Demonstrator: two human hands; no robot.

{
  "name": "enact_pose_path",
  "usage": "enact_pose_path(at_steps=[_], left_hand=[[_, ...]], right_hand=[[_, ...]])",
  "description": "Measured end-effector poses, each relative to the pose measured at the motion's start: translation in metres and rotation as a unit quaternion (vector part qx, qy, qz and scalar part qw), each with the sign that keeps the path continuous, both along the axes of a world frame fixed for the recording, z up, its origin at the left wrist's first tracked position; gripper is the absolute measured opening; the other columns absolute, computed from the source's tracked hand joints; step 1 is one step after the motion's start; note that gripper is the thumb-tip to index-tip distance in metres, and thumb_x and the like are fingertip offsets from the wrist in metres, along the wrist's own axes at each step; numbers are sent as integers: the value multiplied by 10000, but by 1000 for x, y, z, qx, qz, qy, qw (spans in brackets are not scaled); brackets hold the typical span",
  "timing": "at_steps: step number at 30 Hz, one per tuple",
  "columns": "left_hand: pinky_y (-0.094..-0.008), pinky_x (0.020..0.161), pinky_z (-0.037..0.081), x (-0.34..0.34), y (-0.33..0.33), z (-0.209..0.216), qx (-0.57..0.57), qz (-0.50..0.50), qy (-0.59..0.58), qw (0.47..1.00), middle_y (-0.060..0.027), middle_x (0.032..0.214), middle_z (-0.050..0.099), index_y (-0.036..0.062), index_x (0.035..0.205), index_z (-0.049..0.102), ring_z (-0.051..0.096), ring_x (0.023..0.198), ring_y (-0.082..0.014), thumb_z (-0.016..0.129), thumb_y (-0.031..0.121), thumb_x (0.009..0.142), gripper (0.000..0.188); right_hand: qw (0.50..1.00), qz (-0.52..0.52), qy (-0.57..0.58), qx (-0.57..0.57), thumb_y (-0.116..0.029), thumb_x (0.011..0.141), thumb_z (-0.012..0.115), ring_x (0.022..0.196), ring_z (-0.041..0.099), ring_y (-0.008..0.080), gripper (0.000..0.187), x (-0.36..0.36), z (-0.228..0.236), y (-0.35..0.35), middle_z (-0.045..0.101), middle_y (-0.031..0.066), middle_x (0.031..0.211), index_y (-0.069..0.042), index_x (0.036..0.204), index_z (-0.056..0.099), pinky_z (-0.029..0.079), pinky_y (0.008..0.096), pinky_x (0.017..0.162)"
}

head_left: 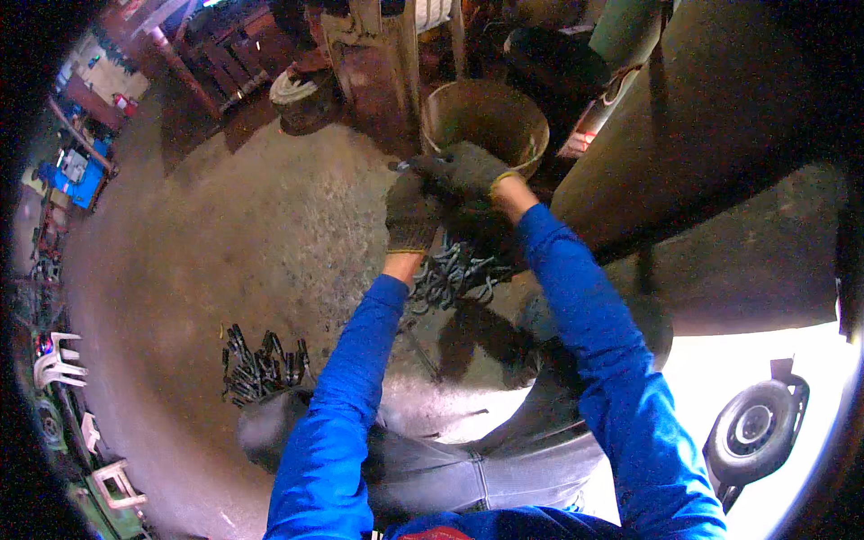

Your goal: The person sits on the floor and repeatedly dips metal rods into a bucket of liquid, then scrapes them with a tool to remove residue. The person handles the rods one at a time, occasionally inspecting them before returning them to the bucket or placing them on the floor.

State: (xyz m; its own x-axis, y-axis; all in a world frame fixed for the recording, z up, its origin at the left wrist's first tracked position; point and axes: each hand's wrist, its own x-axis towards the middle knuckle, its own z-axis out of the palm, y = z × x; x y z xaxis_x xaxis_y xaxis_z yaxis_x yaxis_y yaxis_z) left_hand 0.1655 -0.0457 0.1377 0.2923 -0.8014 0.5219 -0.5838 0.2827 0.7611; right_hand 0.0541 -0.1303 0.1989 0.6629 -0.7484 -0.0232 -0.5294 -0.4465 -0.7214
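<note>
My left hand (411, 213) and my right hand (474, 169), both in dark knitted gloves, meet in front of a large bucket (490, 117). Between them they grip a dark metal piece (403, 166), whose short end pokes out to the left. The gloves and shadow cover most of it, so its kind does not show. Right below the hands, a heap of curved grey metal pieces (457, 274) lies on the floor. By my left knee is a second heap of dark, rod-like pieces (261, 364).
A big brown curved metal body (702, 135) rises at the right. A round container (301, 99) and a worn chair-like frame (373, 72) stand at the back. Thin rods (421, 355) lie between my legs. A wheel (747, 427) is at the lower right, white plastic chairs (61, 362) far left.
</note>
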Motion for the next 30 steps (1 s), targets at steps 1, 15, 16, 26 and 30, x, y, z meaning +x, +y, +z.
enact_pose_path(at_steps=[1,15,16,26,30], left_hand=[[-387,833,476,0,2,9,9,-20,6,1000,-158,959,668,35,1021,648,631,914,-265,576,94,797,243],[-401,930,429,-91,-38,6,316,88,269,906,-220,1252,541,37,1251,538,539,1150,-328,653,491,752,685],[-401,939,424,-86,-69,-24,381,161,329,849,-228,1275,524,14,1259,526,525,1171,-329,649,526,739,740],[-395,832,469,-31,-90,-133,291,148,364,872,-224,1095,627,-80,1097,599,619,988,-311,616,419,719,626],[-390,789,473,-97,-41,-86,313,92,345,880,-188,1019,654,-68,1040,618,627,901,-279,655,305,723,491]], right_hand=[[997,19,-33,71,-457,854,599,647,593,124,460,-11,20,0,665,80,738,-7,885,689,489,271,596],[991,42,10,-130,-156,810,610,718,631,283,175,-183,0,-57,658,121,834,-74,964,627,505,364,653],[993,-51,-61,91,-161,817,605,704,626,266,169,-178,-3,-56,655,111,815,-69,958,626,503,353,642],[947,-33,-192,257,-209,874,498,638,604,231,240,-154,-70,-113,649,112,736,-53,807,668,487,367,592],[958,17,270,-98,-283,754,575,727,632,318,253,-186,-120,-166,671,139,839,-68,814,695,499,418,649]])
